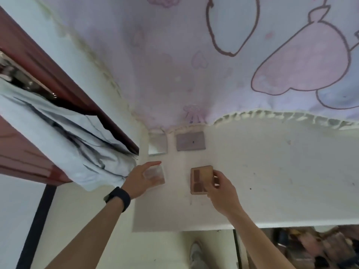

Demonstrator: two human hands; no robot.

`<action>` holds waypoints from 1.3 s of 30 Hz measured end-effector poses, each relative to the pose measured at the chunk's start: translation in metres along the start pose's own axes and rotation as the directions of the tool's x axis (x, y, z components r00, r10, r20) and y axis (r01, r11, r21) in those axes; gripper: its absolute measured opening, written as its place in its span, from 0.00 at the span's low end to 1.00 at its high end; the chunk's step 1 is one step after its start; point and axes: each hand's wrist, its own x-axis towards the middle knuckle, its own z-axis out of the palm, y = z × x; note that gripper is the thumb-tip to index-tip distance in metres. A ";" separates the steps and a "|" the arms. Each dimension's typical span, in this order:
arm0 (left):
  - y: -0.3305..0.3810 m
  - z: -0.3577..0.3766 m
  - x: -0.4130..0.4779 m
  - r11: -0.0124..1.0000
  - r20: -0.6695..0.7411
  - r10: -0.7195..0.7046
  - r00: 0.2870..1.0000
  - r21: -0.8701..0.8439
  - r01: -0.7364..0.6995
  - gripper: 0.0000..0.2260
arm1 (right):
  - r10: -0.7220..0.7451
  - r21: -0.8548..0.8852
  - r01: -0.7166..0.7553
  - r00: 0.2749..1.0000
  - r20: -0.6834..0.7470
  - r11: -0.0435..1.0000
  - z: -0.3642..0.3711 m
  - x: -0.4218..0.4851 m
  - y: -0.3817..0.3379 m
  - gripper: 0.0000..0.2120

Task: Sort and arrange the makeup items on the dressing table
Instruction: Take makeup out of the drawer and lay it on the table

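On the white counter, the right hand pinches the right edge of a brown palette. Just to its left, the left hand holds a clear compact, index finger stretched along the top. A grey palette lies beyond both hands, untouched.

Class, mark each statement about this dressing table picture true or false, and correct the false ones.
1. The right hand grips a brown eyeshadow palette. True.
2. The left hand is empty. False: it holds a clear-lidded compact.
3. A grey palette lies on the white table beyond both hands, untouched. True.
4. The hanging cloth is plain black. False: it is pale with pink cartoon shapes.
5. The left wrist wears a black wristband. True.
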 end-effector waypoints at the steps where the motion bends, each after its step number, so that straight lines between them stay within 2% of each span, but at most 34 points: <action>1: -0.006 -0.002 0.003 0.999 -0.047 0.006 0.999 0.041 -0.004 0.24 | -0.011 -0.034 0.011 1.000 0.009 0.999 0.012 0.007 -0.005 0.10; 3: -0.017 -0.005 0.008 0.995 -0.129 0.022 0.991 0.101 -0.009 0.28 | -0.037 -0.116 0.039 0.999 0.020 0.992 0.033 0.020 -0.014 0.12; 6: -0.030 -0.005 0.013 0.986 -0.113 0.052 0.992 0.162 -0.033 0.34 | -0.115 -0.293 0.100 0.993 -0.034 0.951 0.055 0.032 -0.025 0.15; 8: -0.037 -0.002 0.012 0.986 -0.143 0.049 0.989 0.164 -0.025 0.34 | -0.229 -0.449 0.160 0.968 -0.102 0.879 0.063 0.035 -0.024 0.18; 10: -0.044 0.004 0.008 0.980 -0.190 0.069 0.979 0.199 -0.031 0.30 | -0.349 -0.512 0.237 0.928 -0.133 0.826 0.066 0.034 -0.017 0.20; 13: -0.052 0.013 0.000 0.946 -0.199 0.129 0.972 0.318 -0.060 0.29 | -0.519 -0.572 0.401 0.853 -0.050 0.715 0.063 0.027 -0.001 0.25; 16: -0.058 0.012 0.001 0.914 -0.141 0.169 0.975 0.394 -0.101 0.32 | -0.603 -0.630 0.482 0.797 0.026 0.609 0.060 0.027 0.010 0.30; 19: -0.058 0.007 0.006 0.897 -0.101 0.194 0.976 0.421 -0.135 0.31 | -0.611 -0.631 0.473 0.791 -0.002 0.615 0.063 0.029 0.011 0.29; 24: -0.053 0.003 0.009 0.902 -0.043 0.143 0.989 0.417 -0.112 0.32 | -0.613 -0.664 0.441 0.789 -0.033 0.604 0.072 0.029 0.012 0.28; 29: -0.048 0.009 0.006 0.924 -0.053 0.094 0.994 0.376 -0.068 0.32 | -0.626 -0.674 0.456 0.780 -0.012 0.582 0.070 0.030 0.015 0.28; 35: -0.049 0.007 0.008 0.942 -0.055 0.064 0.996 0.333 -0.042 0.32 | -0.536 -0.677 0.392 0.844 -0.006 0.623 0.071 0.028 0.010 0.29; 39: -0.047 0.009 0.007 0.950 -0.059 0.059 0.997 0.311 -0.038 0.33 | -0.532 -0.667 0.400 0.847 0.007 0.629 0.071 0.029 0.012 0.28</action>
